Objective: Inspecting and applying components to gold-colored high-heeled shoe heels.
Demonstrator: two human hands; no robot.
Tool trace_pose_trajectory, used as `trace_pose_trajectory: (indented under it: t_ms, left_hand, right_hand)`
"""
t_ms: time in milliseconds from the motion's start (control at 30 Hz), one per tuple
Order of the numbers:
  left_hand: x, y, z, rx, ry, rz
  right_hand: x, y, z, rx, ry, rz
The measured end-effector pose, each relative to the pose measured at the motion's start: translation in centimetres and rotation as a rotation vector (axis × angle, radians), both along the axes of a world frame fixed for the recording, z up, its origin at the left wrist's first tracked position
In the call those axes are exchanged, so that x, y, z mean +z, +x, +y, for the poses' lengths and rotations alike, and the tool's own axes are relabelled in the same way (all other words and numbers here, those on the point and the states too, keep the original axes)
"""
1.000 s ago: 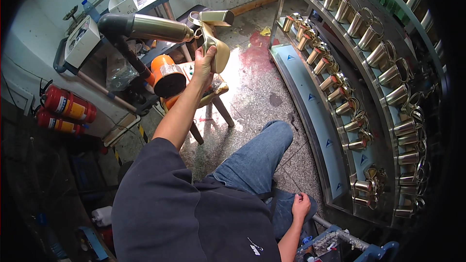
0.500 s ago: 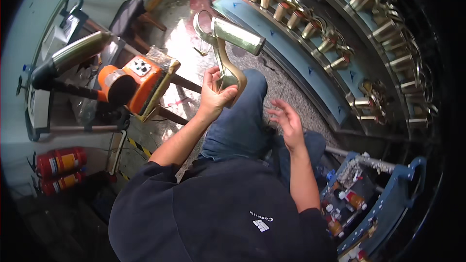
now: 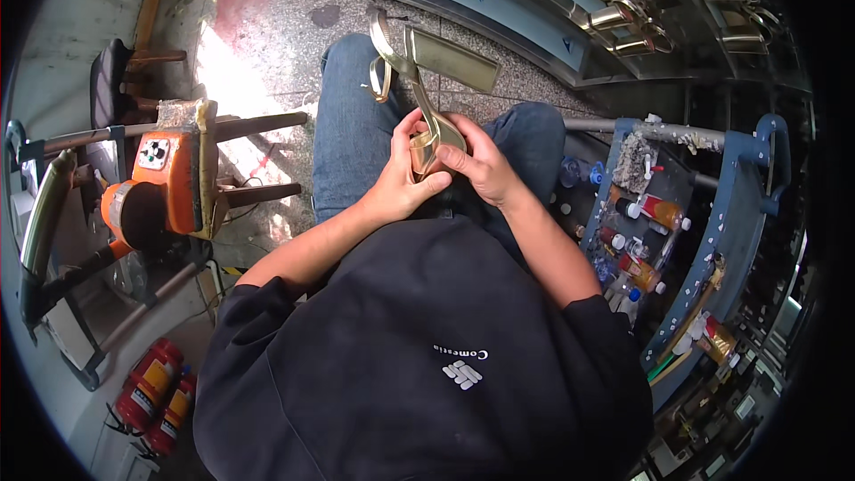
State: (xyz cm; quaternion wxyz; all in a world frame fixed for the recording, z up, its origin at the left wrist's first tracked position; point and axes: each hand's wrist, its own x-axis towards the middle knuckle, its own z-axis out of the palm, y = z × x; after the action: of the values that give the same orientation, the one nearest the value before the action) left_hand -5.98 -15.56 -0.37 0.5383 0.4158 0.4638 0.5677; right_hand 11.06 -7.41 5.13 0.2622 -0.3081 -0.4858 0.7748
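Observation:
Over my lap I hold a gold high-heeled sandal [image 3: 426, 107] by its front end. Its thick block heel [image 3: 454, 60] points away from me and to the right, and the ankle strap [image 3: 381, 44] loops out at the far left. My left hand [image 3: 403, 174] is closed round the left side of the toe part, thumb on the near side. From the right, my right hand [image 3: 481, 160] grips the same part, its thumb resting on the gold band. Some fingertips are hidden behind the sole.
An orange heat gun [image 3: 160, 174] sits on a stand at my left, with red fire extinguishers [image 3: 150, 383] below. Racks with gold sandals [image 3: 623, 18] run across the far right. A blue-framed cart [image 3: 744, 178] holding several bottles [image 3: 663, 211] stands at my right.
My right hand has come from free air to take hold of the sandal beside my left. The view has turned right, and the sandal is now nearer my body.

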Motion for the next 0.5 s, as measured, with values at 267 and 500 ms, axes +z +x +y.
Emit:
trace_pose_trajectory:
  t_ms: [267,500]
  left_hand:
    - [0.5,-2.0,2.2,-0.261,-0.16,-0.476]
    - [0.4,-2.2,2.0,-0.261,-0.218,-0.589]
  right_hand:
    - [-0.7,2.1,-0.1,0.188,-0.119,-0.024]
    - [0.3,0.6,-1.8,0.151,0.17,-0.209]
